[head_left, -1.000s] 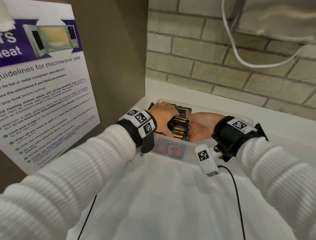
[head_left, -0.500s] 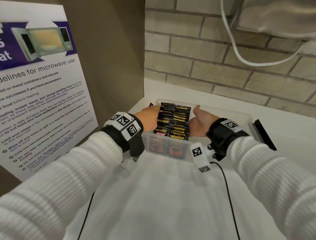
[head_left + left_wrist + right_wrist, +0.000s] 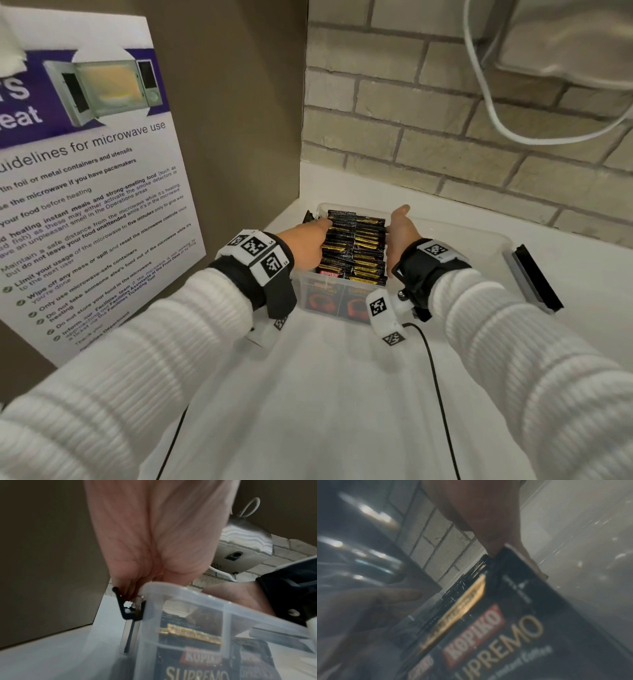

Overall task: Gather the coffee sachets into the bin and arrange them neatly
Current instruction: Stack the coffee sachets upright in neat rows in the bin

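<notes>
Now flanking instead of covering: left hand (image 3: 305,245) flat at 9 o'clock of coffee sachets (image 3: 354,248) in bin (image 3: 455,236), right hand (image 3: 397,233) flat at 3, gripping nothing.

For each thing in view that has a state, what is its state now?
coffee sachets: standing in two rows inside the bin.
bin: lid off, right part bare.
left hand: fingers straight, against the rows' left side.
right hand: flat against the rows' right side.
</notes>
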Motion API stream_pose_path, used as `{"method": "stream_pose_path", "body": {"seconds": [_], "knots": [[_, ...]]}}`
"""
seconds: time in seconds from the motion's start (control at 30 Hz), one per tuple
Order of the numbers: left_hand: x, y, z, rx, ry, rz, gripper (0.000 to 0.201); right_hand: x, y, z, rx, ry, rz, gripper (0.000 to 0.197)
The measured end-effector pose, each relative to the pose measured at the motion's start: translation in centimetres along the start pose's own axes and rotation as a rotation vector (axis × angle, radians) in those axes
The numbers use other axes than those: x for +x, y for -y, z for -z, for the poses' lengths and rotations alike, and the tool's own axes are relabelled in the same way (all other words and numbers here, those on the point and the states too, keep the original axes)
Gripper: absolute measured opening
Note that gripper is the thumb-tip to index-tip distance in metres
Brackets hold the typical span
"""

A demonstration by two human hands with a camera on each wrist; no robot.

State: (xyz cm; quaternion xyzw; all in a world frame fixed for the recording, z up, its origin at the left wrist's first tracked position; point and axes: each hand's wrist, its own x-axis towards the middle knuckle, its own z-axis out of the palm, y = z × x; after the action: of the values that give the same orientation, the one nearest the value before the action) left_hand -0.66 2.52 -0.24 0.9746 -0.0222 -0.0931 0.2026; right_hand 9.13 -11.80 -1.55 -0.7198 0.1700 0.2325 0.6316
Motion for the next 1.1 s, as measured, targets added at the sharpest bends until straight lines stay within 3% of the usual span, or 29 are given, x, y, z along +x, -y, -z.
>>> {"method": "stream_pose_path", "body": {"seconds": [0.1, 0.23, 0.33, 0.43, 0.5, 0.57, 0.63, 0.7, 0.83, 0.97, 1.1], "knots": [[0.1, 0.1, -0.2, -0.032, -0.013, 0.012, 0.047, -0.4, 0.1, -0.3, 0.052, -0.028, -0.014, 0.082], [0.1, 0.4, -0.4, -0.022, -0.026, 0.007, 0.046, -1.7, -0.7, 0.3, 0.024, -0.021, 0.13, 0.063], [-0.6, 0.5, -0.4, -0.05, -0.115, 0.016, 0.042, -3.3, -0.5, 1.2, -0.003, -0.103, 0.232, 0.056], [-1.8, 0.9, -0.5, -0.091, -0.201, -0.086, 0.039, -6.0, -0.7, 2.7, -0.126, -0.058, 0.242, 0.058], [-2.6, 1.5, -0.9, -0.059, -0.287, -0.193, 0.034, -8.1, -1.5, 4.1, -0.286, 0.003, 0.3, 0.056], [-3.3, 1.8, -1.4, 0.001, -0.34, -0.317, 0.028, -10.2, -2.7, 5.6, -0.511, -0.002, 0.456, 0.045], [-3.9, 1.4, -1.8, 0.031, -0.338, -0.427, 0.021, -11.4, -4.3, 6.8, -0.766, -0.099, 0.552, 0.034], [-4.1, 0.7, -2.0, 0.086, -0.287, -0.489, 0.018, -11.6, -5.8, 7.9, -0.997, -0.224, 0.504, 0.042], [-4.0, 0.2, -2.2, 0.133, -0.231, -0.486, 0.017, -11.4, -7.1, 9.1, -1.1, -0.188, 0.382, 0.043], [-3.8, 0.2, -1.7, 0.168, -0.231, -0.431, 0.015, -10.8, -7.7, 8.7, -0.945, -0.133, 0.472, 0.03], [-3.2, 1.2, -1.3, 0.196, -0.305, -0.34, 0.015, -9.3, -7.4, 6.7, -0.91, -0.153, 0.512, 0.031]]}}
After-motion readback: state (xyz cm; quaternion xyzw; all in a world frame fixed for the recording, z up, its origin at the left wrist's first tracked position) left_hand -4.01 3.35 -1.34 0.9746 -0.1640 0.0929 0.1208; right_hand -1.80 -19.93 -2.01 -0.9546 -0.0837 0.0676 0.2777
